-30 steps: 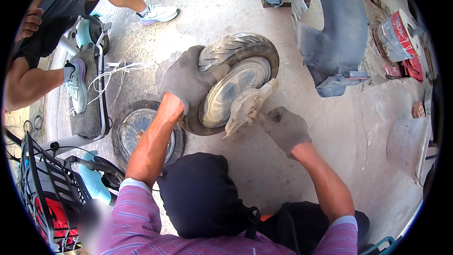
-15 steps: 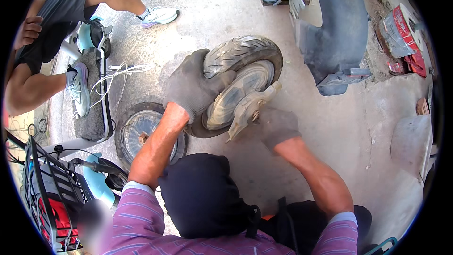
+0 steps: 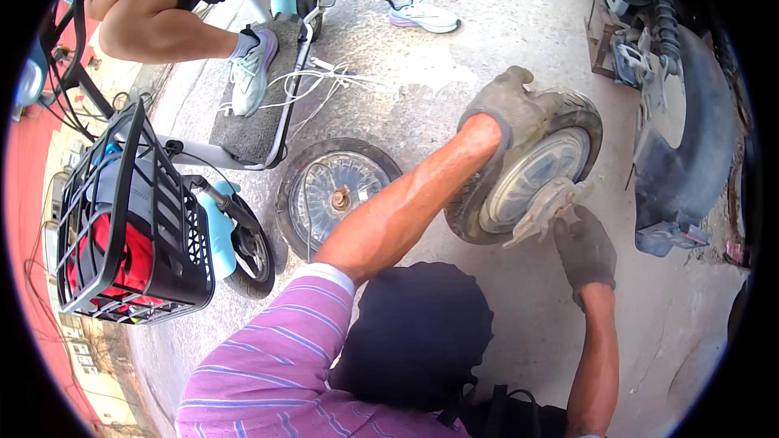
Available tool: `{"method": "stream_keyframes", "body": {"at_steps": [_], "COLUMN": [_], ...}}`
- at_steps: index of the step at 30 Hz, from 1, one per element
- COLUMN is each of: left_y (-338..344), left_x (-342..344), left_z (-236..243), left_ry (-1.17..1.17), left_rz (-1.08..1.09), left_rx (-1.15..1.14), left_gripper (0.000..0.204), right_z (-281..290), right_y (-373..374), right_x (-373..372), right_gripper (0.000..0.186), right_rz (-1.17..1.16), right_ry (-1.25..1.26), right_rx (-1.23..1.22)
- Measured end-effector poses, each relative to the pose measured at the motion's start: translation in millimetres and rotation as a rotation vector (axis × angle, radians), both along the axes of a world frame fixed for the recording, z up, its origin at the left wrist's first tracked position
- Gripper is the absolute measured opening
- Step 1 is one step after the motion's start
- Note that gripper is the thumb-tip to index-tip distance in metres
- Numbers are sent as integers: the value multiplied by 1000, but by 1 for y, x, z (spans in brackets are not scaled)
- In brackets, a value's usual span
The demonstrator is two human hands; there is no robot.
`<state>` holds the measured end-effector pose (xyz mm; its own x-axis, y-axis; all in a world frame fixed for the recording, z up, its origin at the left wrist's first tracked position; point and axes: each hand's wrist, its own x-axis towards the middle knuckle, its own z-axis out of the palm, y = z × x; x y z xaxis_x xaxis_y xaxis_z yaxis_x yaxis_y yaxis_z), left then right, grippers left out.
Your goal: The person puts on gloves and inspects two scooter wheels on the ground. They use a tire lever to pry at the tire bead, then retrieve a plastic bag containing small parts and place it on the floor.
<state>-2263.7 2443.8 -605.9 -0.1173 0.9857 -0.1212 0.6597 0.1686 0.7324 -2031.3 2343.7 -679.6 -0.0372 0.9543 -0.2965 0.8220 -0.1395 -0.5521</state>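
A small scooter wheel [image 3: 542,158] with a worn black tyre and a grey hub stands tilted on the concrete. My left hand [image 3: 511,109], in a grey work glove, grips the tyre from above, covering part of its tread. On the hub's near side sits a dirty, pale metal bracket [image 3: 545,209] around the axle. My right hand [image 3: 586,250], gloved too, is at the bracket's right end with thumb and fingers drawn together; anything between them is too small to make out. A second wheel [image 3: 339,195], with a rusty axle, lies flat to the left.
A person's leg [image 3: 162,28] and shoes are at the upper left, by a scooter deck [image 3: 251,126] with a white cable [image 3: 324,73]. A black basket [image 3: 134,227] holding a red item stands at the left. A dark grey mudguard [image 3: 690,138] is at the right.
The view has swung left, so the wheels and mudguard sit farther right. My left hand has shifted higher on the tyre. My right hand, blurred before, shows more clearly at the bracket.
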Motion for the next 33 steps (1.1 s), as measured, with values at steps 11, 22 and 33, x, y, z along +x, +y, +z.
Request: {"method": "stream_keyframes", "body": {"at_steps": [11,22,33], "left_y": [-30,-52,-37], "left_x": [45,75,56], "left_z": [1,-17,-6], "left_ry": [-1125,-670,-108], "left_rz": [89,-146,-312], "left_rx": [164,398,483], "left_gripper": [44,42,59], "right_z": [61,83,65], "right_y": [-4,8,21], "right_x": [-50,-18,16], "right_gripper": [80,94,105], "right_rz": [8,14,216], "right_ry": [504,534,477], "right_rx": [226,147,197]}}
